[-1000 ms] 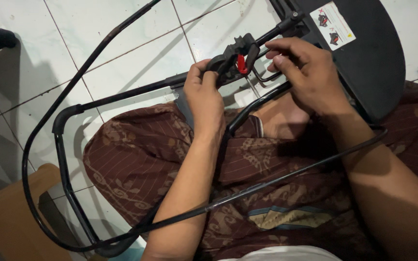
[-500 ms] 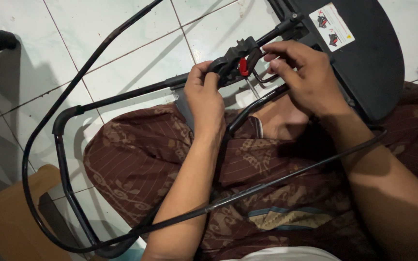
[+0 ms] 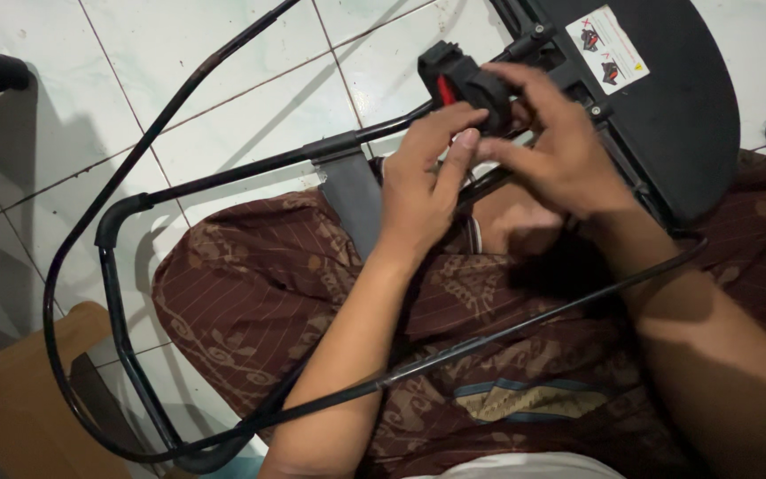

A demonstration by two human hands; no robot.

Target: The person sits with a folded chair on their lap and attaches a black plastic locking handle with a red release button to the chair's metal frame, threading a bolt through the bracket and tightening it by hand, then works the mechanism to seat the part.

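1. Black switch block (image 3: pixel 458 80) with a red button sits on the upper bar of the black tubular frame (image 3: pixel 223 173), above the lap, near the black curved panel (image 3: pixel 684 115).
2. Right hand (image 3: pixel 560 151): fingers curled closed round the block's right side.
3. Left hand (image 3: pixel 423 177): thumb and forefinger pinched against the block's lower edge.
4. Thin black cable (image 3: pixel 489 341) crosses the brown patterned cloth (image 3: pixel 268 293) on the lap.
5. White tiled floor (image 3: pixel 135 53) beneath; wooden piece (image 3: pixel 19 399) lower left. No containers seen.
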